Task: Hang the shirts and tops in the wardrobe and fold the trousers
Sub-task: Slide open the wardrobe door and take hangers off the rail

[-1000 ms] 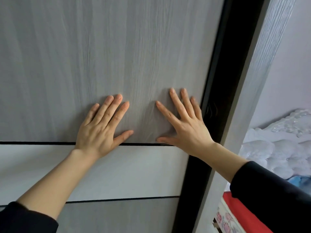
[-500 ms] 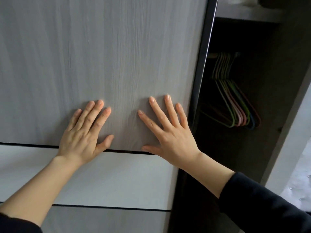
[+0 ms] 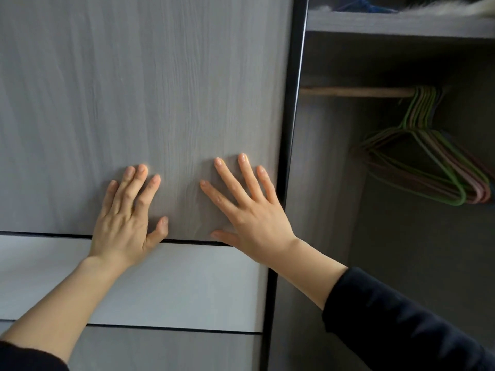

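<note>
A grey wood-grain sliding wardrobe door [image 3: 160, 89] with a pale band across it fills the left of the view. My left hand [image 3: 126, 218] and my right hand [image 3: 249, 210] press flat on it, fingers straight and spread. Past the door's black right edge the wardrobe inside [image 3: 401, 250] is dark. A wooden rail [image 3: 353, 91] runs across it near the top. Several empty hangers [image 3: 428, 167], green, pink and brown, hang bunched at the rail's right end. No shirts or trousers are in view.
A shelf [image 3: 396, 24] sits above the rail, with a bit of blue cloth [image 3: 367, 5] and something pale and furry [image 3: 442, 8] on it. The space under the hangers is dark.
The door has slid left under both hands. The wardrobe opening has widened, so the rail, the shelf and the hangers now show.
</note>
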`<state>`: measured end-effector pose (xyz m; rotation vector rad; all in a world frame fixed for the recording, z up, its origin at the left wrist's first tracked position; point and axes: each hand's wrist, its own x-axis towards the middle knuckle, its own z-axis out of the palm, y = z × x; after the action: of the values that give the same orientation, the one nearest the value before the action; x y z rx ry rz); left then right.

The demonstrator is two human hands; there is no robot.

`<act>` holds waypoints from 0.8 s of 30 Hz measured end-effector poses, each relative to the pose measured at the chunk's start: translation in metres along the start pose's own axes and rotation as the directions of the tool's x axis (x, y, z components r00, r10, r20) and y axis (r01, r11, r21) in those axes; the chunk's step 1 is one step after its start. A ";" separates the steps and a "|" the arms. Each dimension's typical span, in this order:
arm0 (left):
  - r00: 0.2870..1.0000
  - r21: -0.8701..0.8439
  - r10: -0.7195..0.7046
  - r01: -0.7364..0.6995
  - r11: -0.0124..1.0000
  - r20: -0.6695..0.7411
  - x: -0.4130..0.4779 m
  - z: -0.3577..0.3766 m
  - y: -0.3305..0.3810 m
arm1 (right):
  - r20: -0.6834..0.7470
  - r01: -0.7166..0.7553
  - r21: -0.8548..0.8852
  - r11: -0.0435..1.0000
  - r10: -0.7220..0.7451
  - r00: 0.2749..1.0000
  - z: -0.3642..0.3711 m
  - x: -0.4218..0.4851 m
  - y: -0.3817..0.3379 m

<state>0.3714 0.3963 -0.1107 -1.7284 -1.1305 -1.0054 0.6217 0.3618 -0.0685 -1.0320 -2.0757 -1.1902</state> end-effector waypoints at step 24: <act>0.670 -0.088 -0.541 0.665 0.741 0.509 -0.069 -0.048 -0.103 | -0.212 0.178 0.358 0.917 -0.106 0.971 0.041 0.160 -0.129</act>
<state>0.2469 0.3591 -0.1364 -1.8932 -2.0710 -1.2202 0.4222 0.4126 -0.0302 -0.5742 -2.1412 -0.8670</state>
